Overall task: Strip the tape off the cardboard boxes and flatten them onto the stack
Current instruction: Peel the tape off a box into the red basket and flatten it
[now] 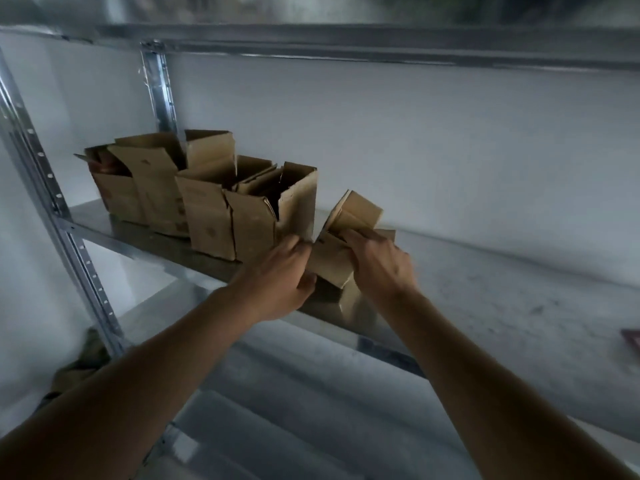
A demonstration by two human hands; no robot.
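Observation:
A small brown cardboard box with open flaps sits tilted at the front edge of a metal shelf. My left hand grips its left side, thumb under the lower corner. My right hand holds its top right edge, fingers curled over the flap. To the left, a row of several open cardboard boxes stands upright on the same shelf, touching one another. No tape can be made out in the blur.
A perforated metal upright runs down the left; a second post stands behind the boxes. Another shelf lies overhead and one below. A dark red object sits at the shelf's far right. Crumpled brownish material lies low left.

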